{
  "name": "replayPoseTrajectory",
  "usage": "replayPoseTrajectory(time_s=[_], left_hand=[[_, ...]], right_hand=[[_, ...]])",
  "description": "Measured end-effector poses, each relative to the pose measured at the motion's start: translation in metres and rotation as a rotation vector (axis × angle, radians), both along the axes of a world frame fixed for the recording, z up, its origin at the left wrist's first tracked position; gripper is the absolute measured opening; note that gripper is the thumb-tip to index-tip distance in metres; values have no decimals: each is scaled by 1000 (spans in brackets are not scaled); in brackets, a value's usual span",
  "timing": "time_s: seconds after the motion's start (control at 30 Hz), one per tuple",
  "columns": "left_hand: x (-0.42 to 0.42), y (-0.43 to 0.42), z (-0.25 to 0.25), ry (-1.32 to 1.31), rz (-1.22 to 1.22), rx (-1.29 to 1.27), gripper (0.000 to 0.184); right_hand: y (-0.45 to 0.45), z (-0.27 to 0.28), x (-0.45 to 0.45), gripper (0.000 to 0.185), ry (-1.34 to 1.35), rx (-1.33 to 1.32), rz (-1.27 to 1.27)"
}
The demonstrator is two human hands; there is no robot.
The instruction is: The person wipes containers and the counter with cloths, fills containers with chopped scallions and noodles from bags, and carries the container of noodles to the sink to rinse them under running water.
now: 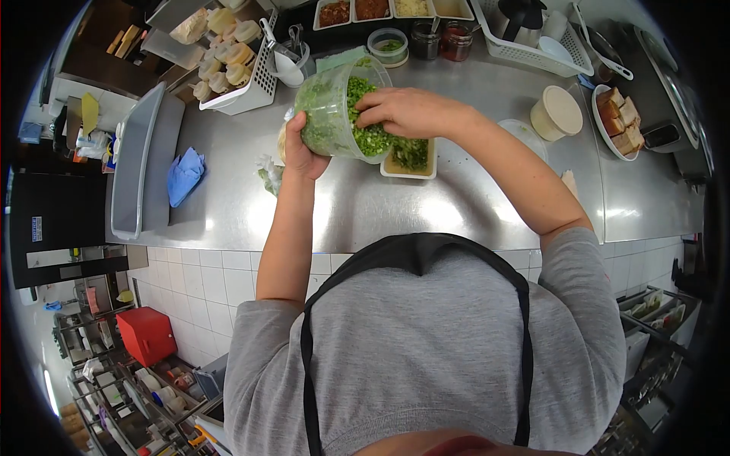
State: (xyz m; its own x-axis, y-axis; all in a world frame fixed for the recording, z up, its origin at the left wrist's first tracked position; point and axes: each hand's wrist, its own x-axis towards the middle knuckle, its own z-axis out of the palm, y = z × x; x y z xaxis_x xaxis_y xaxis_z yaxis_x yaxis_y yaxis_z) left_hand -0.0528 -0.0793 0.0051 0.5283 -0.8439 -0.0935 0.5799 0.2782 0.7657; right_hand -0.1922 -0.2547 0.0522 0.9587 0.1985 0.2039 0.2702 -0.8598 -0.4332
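Gripping a clear round plastic tub [323,114] at its left side, the left hand [304,150] has its thumb along the wall, other fingers mostly hidden. The tub tips, its mouth turned right, showing chopped bright-green scallions [360,93]. Coming from the right, the right hand [411,111] has curled fingers inside that mouth, touching the greens; whether they pinch any, I cannot tell. Just below the rim sits a white rectangular tray [411,175] of darker chopped greens. Shiny steel counter [365,216] stretches from the tray to the front edge by the torso, and leftward to a crumpled blue cloth [185,176]. Rightward, beyond the forearm, stands a cream-coloured round lidded tub [557,112].
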Motion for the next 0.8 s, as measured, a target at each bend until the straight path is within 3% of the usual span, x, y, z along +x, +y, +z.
replayPoseTrajectory(time_s=[0.47, 0.67, 0.8], left_hand=[[-2, -3, -2, -4, -35, -20, 66], [-1, -7, -2, 18, -60, -62, 66], [0, -7, -4, -36, -28, -4, 71]], right_hand=[[-9, 1, -7, 28, 168, -58, 29], [-1, 3, -7, 30, 89, 83, 60], [-6, 4, -12, 31, 182, -40, 34]])
